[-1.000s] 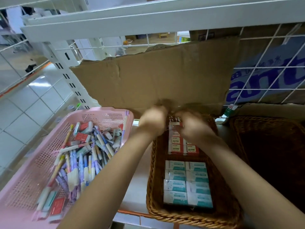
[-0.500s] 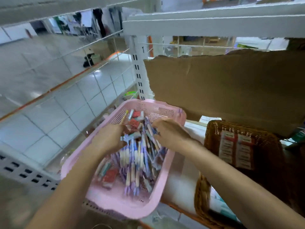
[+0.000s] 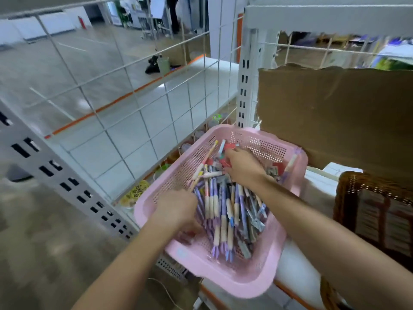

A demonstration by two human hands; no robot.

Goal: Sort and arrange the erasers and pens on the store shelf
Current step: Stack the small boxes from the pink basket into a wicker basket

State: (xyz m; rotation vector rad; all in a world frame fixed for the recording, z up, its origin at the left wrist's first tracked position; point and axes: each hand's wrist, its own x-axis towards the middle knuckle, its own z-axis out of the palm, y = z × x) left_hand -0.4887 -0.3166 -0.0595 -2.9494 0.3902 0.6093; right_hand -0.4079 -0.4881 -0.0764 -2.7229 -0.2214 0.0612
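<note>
A pink plastic basket (image 3: 261,280) stands on the shelf's left end, filled with several purple and cream pens (image 3: 223,211) and a few red eraser packs (image 3: 231,146) at its far end. Both my hands are inside it. My right hand (image 3: 243,167) reaches to the far end, and its fingers curl over a red eraser pack among the pens. At the basket's near left side my left hand (image 3: 178,209) is dug into the pens, knuckles up. Its fingers are hidden, so what it holds does not show.
A brown wicker basket (image 3: 348,198) with stacked erasers, blurred, stands to the right of the pink one. A torn cardboard sheet (image 3: 335,121) backs the shelf. A white wire grid (image 3: 134,92) and an upright post (image 3: 245,81) close off the left side.
My hands left the wicker basket of erasers and went left into the pink basket. Since half a second ago the right hand has reached farther back and the left has come nearer.
</note>
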